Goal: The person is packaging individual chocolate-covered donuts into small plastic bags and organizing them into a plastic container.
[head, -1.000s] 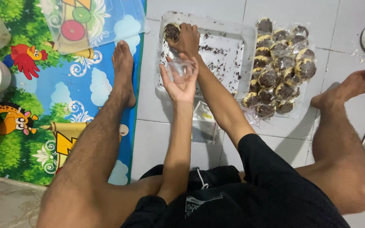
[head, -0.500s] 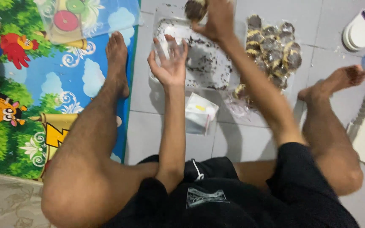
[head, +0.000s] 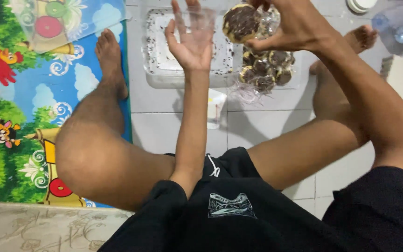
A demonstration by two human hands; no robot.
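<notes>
One chocolate-topped pastry [head: 240,21] sits in my right hand [head: 295,25], fingers pinched around it, up high at the far side. My left hand [head: 193,39] is spread wide under a thin clear wrapper [head: 201,18]. I should hold it gently so the topping stays on. More pastries [head: 267,70] lie in plastic; the white tray [head: 164,70] holds crumbs.

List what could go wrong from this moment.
The round chocolate-sprinkled pastry sits pinched at the right hand's fingertips, high over the white tiled floor; a slack grip could drop it. The open left hand seems to hold a thin clear plastic wrapper, which may slip off.
</notes>
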